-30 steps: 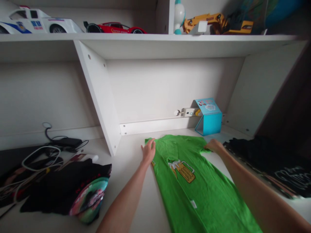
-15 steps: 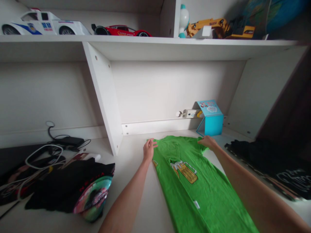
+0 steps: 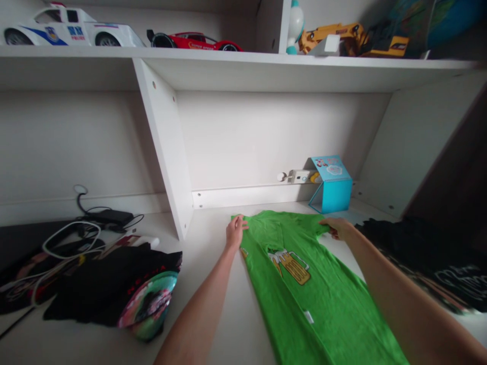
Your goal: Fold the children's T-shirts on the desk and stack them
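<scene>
A green T-shirt (image 3: 323, 304) with a beer-mug print lies folded lengthwise on the white desk (image 3: 216, 309), its shoulder end pointing away from me. My left hand (image 3: 235, 232) pinches the far left corner of the shirt. My right hand (image 3: 340, 228) grips the far right corner, fingers curled around the cloth edge. Both forearms reach in from the bottom of the picture.
Black clothes (image 3: 110, 284) with a colourful round thing (image 3: 150, 304) lie at the left, beside cables and a charger (image 3: 102, 217). More dark clothes (image 3: 429, 258) lie at the right. A blue box (image 3: 332, 185) stands at the back wall. Toy cars (image 3: 72, 33) and an excavator (image 3: 353, 38) sit on the shelf above.
Both hands stay at the shirt's far corners. The right hand shifted inward, then back out to the right. My view has moved slightly.
</scene>
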`<action>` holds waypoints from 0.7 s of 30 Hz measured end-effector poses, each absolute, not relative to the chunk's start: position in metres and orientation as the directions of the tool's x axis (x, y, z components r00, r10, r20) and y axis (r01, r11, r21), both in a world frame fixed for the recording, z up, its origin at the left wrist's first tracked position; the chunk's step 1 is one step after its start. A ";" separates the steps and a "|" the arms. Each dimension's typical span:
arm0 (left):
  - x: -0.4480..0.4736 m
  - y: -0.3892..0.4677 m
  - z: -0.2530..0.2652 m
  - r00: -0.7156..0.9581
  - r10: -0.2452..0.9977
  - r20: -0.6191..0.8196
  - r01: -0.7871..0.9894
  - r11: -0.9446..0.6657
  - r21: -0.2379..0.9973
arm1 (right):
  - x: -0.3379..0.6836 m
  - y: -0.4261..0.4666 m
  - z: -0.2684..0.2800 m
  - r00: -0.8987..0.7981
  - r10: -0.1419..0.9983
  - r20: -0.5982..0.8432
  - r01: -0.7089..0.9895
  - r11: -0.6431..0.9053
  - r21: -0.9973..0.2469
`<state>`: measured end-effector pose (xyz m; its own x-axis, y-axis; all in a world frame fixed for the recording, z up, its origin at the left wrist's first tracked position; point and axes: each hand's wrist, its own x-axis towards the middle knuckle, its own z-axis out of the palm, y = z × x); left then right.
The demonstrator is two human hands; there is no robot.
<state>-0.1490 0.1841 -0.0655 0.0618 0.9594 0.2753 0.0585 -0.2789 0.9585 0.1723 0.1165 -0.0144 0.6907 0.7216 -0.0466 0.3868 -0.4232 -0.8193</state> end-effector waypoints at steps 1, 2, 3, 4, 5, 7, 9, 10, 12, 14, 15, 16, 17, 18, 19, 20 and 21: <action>-0.149 0.184 -0.065 0.065 0.959 0.275 0.059 -0.279 0.959 | 0.169 0.118 -0.008 0.676 0.735 -0.057 0.393 -0.425 -0.815; -0.149 0.183 -0.065 0.068 0.959 0.275 0.059 -0.279 0.959 | 0.165 0.120 -0.001 0.653 0.755 -0.055 0.413 -0.416 -0.810; -0.149 0.183 -0.064 0.070 0.959 0.275 0.059 -0.279 0.958 | 0.158 0.121 0.006 0.621 0.783 -0.036 0.443 -0.388 -0.808; -0.149 0.183 -0.064 0.073 0.959 0.275 0.058 -0.279 0.958 | 0.149 0.122 0.012 0.576 0.818 0.001 0.482 -0.338 -0.809; -0.149 0.183 -0.064 0.076 0.959 0.274 0.058 -0.278 0.959 | 0.137 0.121 0.018 0.516 0.855 0.048 0.525 -0.271 -0.807; -0.150 0.183 -0.063 0.088 0.960 0.267 0.057 -0.273 0.960 | 0.105 0.115 0.026 0.351 0.924 0.153 0.612 -0.102 -0.785; -0.150 0.184 -0.064 0.104 0.960 0.260 0.061 -0.267 0.962 | 0.067 0.101 0.028 0.142 0.964 0.226 0.668 0.075 -0.740; -0.150 0.184 -0.064 0.106 0.960 0.258 0.075 -0.266 0.961 | 0.048 0.092 0.027 0.029 0.971 0.239 0.679 0.156 -0.717; -0.150 0.186 -0.065 0.100 0.961 0.259 0.115 -0.269 0.956 | 0.019 0.069 0.026 -0.175 0.959 0.225 0.675 0.283 -0.681; -0.150 0.188 -0.067 0.097 0.961 0.258 0.151 -0.271 0.951 | 0.009 0.044 0.026 -0.308 0.932 0.192 0.673 0.356 -0.648; -0.150 0.189 -0.068 0.104 0.959 0.263 0.165 -0.277 0.947 | 0.013 0.031 0.026 -0.340 0.923 0.180 0.681 0.373 -0.630; -0.151 0.190 -0.070 0.115 0.956 0.271 0.175 -0.288 0.941 | 0.022 0.019 0.025 -0.347 0.922 0.173 0.701 0.377 -0.606; -0.151 0.191 -0.071 0.126 0.951 0.282 0.188 -0.302 0.935 | 0.037 0.007 0.022 -0.328 0.929 0.171 0.733 0.365 -0.574; -0.151 0.192 -0.072 0.137 0.946 0.295 0.202 -0.318 0.926 | 0.055 -0.005 0.018 -0.289 0.941 0.175 0.775 0.337 -0.535; -0.150 0.192 -0.073 0.146 0.941 0.306 0.217 -0.332 0.918 | 0.076 -0.017 0.010 -0.232 0.955 0.184 0.821 0.294 -0.490; -0.150 0.193 -0.074 0.154 0.937 0.314 0.231 -0.344 0.910 | 0.097 -0.029 0.001 -0.163 0.967 0.197 0.865 0.236 -0.442; -0.150 0.193 -0.074 0.161 0.934 0.318 0.243 -0.350 0.905 | 0.117 -0.042 -0.009 -0.095 0.973 0.209 0.901 0.173 -0.397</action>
